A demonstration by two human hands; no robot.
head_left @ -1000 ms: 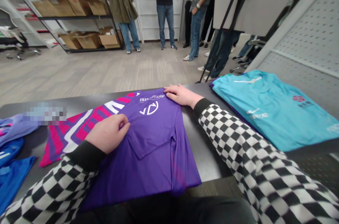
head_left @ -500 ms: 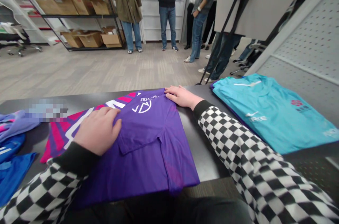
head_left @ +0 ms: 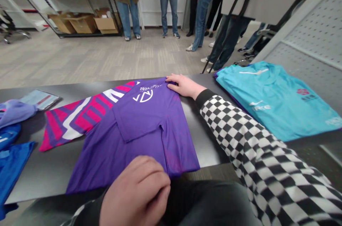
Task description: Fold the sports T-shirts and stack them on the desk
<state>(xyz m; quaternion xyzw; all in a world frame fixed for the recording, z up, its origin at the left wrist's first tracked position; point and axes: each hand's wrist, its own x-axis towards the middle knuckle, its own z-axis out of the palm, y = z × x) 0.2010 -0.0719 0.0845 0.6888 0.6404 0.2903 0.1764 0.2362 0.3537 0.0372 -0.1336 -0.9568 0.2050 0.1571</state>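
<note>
A purple shirt (head_left: 144,122) lies partly folded in front of me, one sleeve turned inward. White print marks its upper part, and a pink, white and purple striped section (head_left: 85,115) spreads to the left. My right hand (head_left: 184,85) rests on the shirt's far right corner, fingers stretched out flat. Close to the camera, my left hand (head_left: 136,190) hovers over the shirt's near edge with its fingers curled in. Nothing shows in it, and it covers part of the shirt's lower edge.
A stack of folded shirts, turquoise shirt (head_left: 272,101) on top, sits on the right of the dark table (head_left: 211,147). Blue clothing (head_left: 13,162) and a flat clear packet (head_left: 40,98) lie left. Beyond stand several people, a shelf with boxes (head_left: 82,23) and a perforated panel (head_left: 307,37).
My left hand has come off the striped section, moved down and toward me, and curled its fingers. The right hand stays at the far corner. The view has tilted downward.
</note>
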